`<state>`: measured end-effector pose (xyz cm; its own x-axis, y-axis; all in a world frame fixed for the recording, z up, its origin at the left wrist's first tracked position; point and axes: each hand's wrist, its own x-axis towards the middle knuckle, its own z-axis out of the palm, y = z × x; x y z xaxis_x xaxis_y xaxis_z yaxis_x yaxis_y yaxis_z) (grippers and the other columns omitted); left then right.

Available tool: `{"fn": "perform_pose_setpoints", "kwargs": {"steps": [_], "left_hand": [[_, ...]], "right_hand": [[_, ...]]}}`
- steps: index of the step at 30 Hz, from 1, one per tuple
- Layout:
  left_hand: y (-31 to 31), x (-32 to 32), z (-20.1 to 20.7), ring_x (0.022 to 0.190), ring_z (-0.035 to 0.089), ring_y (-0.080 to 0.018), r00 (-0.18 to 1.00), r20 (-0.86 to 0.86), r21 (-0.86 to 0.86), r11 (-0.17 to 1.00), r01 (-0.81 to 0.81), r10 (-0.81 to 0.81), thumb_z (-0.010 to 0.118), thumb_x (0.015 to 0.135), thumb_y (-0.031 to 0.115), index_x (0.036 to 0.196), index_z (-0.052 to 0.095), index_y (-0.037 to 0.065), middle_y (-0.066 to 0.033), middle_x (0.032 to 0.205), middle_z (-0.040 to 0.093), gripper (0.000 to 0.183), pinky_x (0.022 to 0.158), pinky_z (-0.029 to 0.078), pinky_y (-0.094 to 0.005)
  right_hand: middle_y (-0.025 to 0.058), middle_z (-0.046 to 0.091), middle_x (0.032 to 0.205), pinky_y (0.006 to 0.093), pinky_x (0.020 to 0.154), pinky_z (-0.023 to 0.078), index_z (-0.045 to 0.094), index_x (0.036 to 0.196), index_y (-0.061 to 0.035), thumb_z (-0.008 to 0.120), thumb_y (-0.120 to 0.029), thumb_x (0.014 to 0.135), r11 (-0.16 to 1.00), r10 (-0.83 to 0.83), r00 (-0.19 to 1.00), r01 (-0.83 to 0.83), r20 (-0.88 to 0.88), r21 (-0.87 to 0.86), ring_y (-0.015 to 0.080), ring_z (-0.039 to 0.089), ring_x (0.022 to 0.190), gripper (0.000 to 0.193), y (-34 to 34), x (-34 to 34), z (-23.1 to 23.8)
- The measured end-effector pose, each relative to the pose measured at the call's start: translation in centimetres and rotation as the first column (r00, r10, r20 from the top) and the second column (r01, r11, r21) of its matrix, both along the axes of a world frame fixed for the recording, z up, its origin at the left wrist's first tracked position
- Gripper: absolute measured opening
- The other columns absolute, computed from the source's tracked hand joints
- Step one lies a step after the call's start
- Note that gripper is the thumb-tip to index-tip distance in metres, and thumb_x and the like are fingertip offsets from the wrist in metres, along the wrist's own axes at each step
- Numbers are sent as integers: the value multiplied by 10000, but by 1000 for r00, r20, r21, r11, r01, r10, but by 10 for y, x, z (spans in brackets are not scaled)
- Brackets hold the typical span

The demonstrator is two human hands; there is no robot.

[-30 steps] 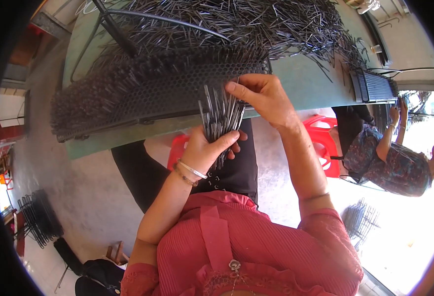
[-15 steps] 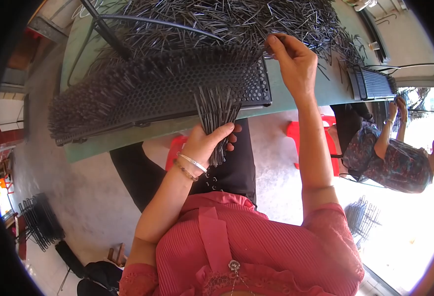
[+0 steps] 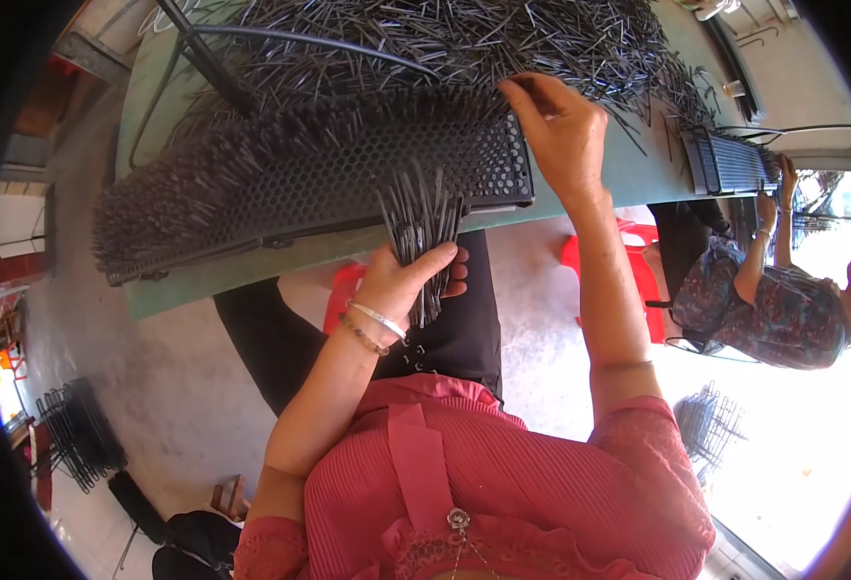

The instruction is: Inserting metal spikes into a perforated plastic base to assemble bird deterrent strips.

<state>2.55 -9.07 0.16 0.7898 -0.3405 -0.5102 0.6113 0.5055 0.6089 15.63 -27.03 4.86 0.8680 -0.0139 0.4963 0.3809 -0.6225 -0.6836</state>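
My left hand (image 3: 411, 275) is wrapped round a bundle of thin black strips (image 3: 425, 208), which fan out at the top in front of a black perforated panel (image 3: 338, 179). Many upright black strips (image 3: 184, 184) stand in the panel's holes, dense at the left and along the far edge. Bare holes show toward the right and near side. At the panel's far right corner, my right hand (image 3: 569, 135) pinches thumb and forefinger together on what looks like a single black strip, mostly hidden among the standing ones.
A large heap of loose black strips (image 3: 464, 43) covers the back of the green table (image 3: 600, 179). A dark metal stand (image 3: 208, 68) rises at the left. At the right, another person (image 3: 764, 300) works at a similar panel (image 3: 730, 162). Red stools (image 3: 619, 261) stand below.
My right hand has moved left and slightly down to the panel's far right corner. The strips in my left hand sit more loosely spread. The other person's hands have shifted.
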Motion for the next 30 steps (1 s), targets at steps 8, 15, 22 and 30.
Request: {"fn": "perform_pose_setpoints", "kwargs": {"steps": [8,15,22,30], "left_hand": [[4,-2,-1,748,620,-156,1000,-10,21,999,25,-25,629,856,128,987,604,15,-94,882,642,174,636,554,-309],[5,-1,3,733,615,-146,999,-13,52,998,36,-35,621,858,160,979,610,22,-86,880,648,184,609,538,-288],[4,-3,0,719,605,-129,998,26,59,997,58,-59,611,865,167,979,608,27,-76,880,647,180,588,520,-268],[4,1,8,702,598,-125,990,137,23,999,26,-29,605,872,150,998,596,10,-88,885,647,189,573,506,-258]], "right_hand": [[136,630,702,336,550,469,650,843,-14,691,-160,794,979,138,984,-119,109,-164,282,610,598,159,4,6,1],[135,635,714,331,572,478,661,898,-18,687,-142,793,991,132,991,-133,-23,-19,280,620,616,165,-2,10,-13],[101,651,802,298,579,473,668,884,2,664,-78,799,960,231,965,-206,125,-188,196,613,630,117,-5,13,-17],[45,652,781,237,598,451,664,979,53,656,-263,867,920,377,770,-248,-515,302,58,545,705,335,3,-33,0]]}}
